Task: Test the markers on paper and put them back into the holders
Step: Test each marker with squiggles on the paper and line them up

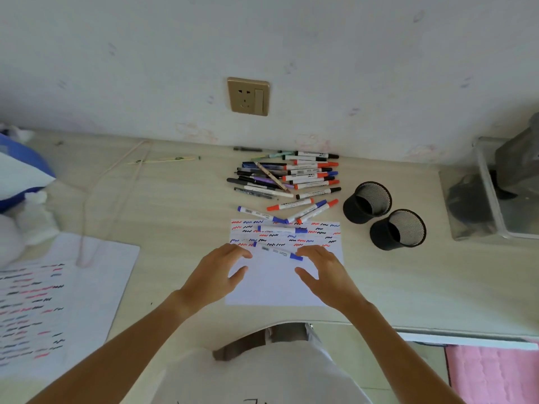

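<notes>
Worktop (pixel 175 199) carries the test paper (pixel 277 287), top half full of squiggles, two empty mesh holders (pixel 367 203) at right. Step looks like picking the next blue marker (pixel 280 252), lying on the paper between both hands. Left hand (pixel 218 272) and right hand (pixel 323 272): fingers spread, relaxed, holding nothing, tips near or at its ends; can't tell contact. Next: pinch, uncap.

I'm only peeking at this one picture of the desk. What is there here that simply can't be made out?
- Holders, head view: their black mesh walls hide the bottoms, so what lies inside is unknown.
- Blue marker: the left hand and right hand cover its ends; actual grip unclear.
- Pen pile: overlapping, labels too small to read.
- Marked sheet: cut off by the left edge.
- Grey object: blurred, cut off at right.
</notes>
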